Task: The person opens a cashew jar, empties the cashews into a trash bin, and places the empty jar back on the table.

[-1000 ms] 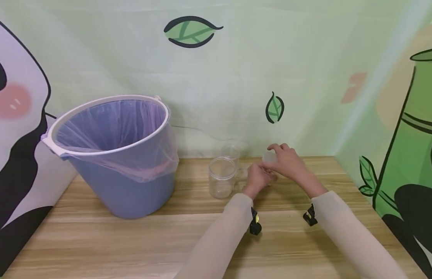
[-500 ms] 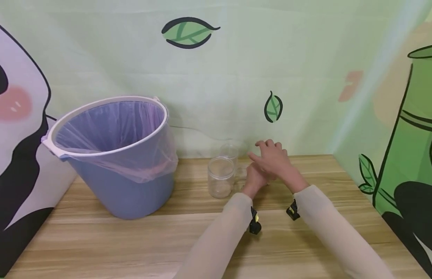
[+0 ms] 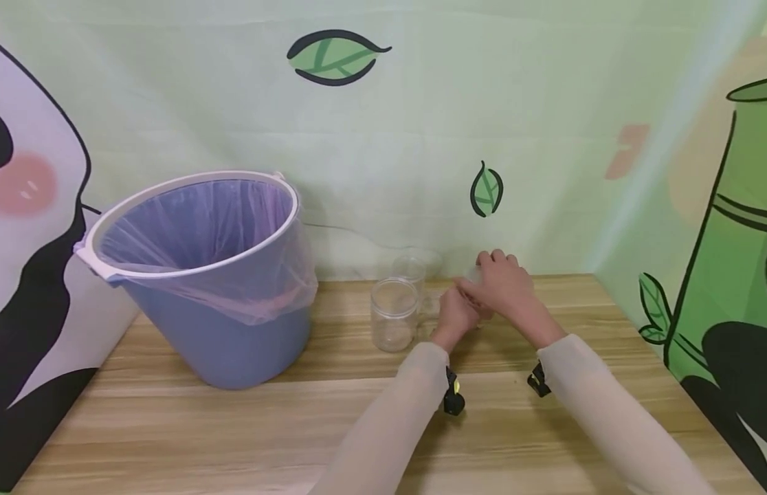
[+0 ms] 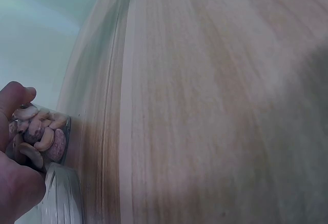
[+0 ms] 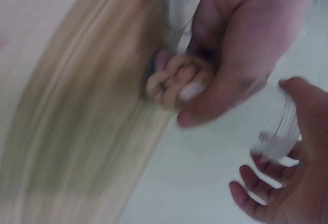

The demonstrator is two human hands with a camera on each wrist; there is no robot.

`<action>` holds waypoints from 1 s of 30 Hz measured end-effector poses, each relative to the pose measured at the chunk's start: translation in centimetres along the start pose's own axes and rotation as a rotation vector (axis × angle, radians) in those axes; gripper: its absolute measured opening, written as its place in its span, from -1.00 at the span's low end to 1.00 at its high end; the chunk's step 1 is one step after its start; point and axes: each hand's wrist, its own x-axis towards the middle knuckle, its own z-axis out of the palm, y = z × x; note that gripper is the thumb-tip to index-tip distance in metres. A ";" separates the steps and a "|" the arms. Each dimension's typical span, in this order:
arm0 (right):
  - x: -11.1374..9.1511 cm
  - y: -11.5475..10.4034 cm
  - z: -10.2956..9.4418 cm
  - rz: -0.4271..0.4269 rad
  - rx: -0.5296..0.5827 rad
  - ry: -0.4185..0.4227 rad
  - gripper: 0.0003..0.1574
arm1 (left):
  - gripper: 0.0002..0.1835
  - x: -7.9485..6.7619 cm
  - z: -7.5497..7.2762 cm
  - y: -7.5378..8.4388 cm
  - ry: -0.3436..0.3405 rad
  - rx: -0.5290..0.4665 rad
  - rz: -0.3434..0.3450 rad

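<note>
My left hand [image 3: 459,316] grips a small clear container of nuts [image 4: 43,137] above the far part of the table; cashews and reddish nuts show inside it in the left wrist view. Just above and right of it in the head view, my right hand [image 3: 502,283] overlaps the left one. Between its thumb and fingers it holds a translucent ribbed lid-like piece [image 5: 281,134], apart from the nuts in the right wrist view. Left of both hands stands a clear jar [image 3: 394,320], and behind it another clear vessel [image 3: 409,268]. The container's lower part is hidden by my fingers.
A large blue bin [image 3: 253,350] with a white rim and a pinkish liner bag stands on the left of the wooden table [image 3: 235,440]. A green printed backdrop [image 3: 390,137] rises right behind the table's far edge.
My right hand has swung left over the left hand, then partly back to the right, still with the translucent piece. The left hand, jars and bin stay in place.
</note>
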 end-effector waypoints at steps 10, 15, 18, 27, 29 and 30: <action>-1.0 1.4 0.0 -0.090 0.128 -0.022 -0.14 | -0.71 0.0 0.0 -0.3 -0.041 -0.217 -0.080; -1.0 1.0 -0.4 -0.097 0.097 -0.025 -0.20 | -0.71 0.1 0.0 -0.2 -0.055 -0.170 -0.101; -0.9 0.7 -0.8 -0.117 0.081 -0.029 -0.25 | -0.73 0.1 -0.1 -0.2 -0.061 -0.158 -0.098; -0.6 0.5 -2.3 -0.178 0.109 -0.084 -0.34 | -0.78 0.0 -0.2 -0.2 -0.081 -0.160 -0.105; -0.3 0.2 -2.9 -0.178 0.100 -0.121 -0.34 | -0.77 0.1 -0.3 -0.1 -0.081 -0.141 -0.100; -0.2 -0.1 -3.1 -0.173 0.098 -0.141 -0.33 | -0.76 0.2 -0.4 0.0 -0.081 -0.133 -0.097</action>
